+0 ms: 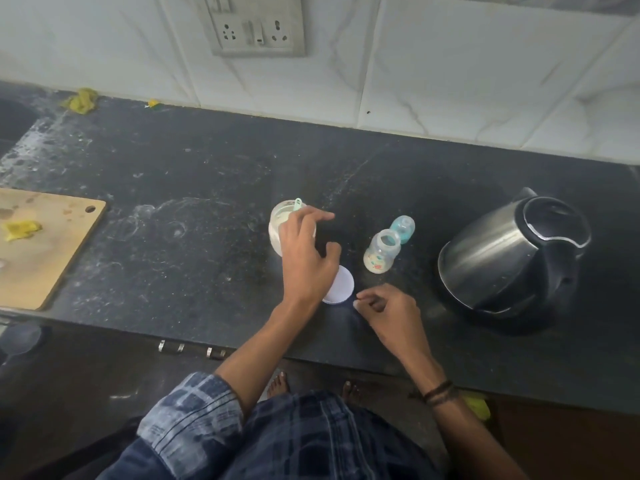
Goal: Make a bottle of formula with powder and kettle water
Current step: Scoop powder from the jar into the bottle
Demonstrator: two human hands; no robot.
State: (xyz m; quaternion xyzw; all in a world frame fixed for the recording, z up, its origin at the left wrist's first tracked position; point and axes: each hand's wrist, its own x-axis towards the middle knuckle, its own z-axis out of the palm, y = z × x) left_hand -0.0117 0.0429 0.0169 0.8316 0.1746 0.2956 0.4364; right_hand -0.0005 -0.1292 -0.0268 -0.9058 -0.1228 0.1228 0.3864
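Left of bottle [381, 252], on bench [207, 188]: open powder jar [278, 233], green scoop [298, 205] sticking out of mouth. Left hand [306, 261] lay over jar, fingertips at scoop; grip unclear, could not tell whether scoop was pinched. Jar lid [343, 289] lay near bottle, front-left. Right hand [389, 308] rested in front of bottle, grip loose, holding nothing. Kettle [512, 258] stood right of bottle, apart. Bottle uncapped, unsteadied. Risks: loaded scoop missing narrow neck, powder spilling on bench; passing wrist toppling light bottle.
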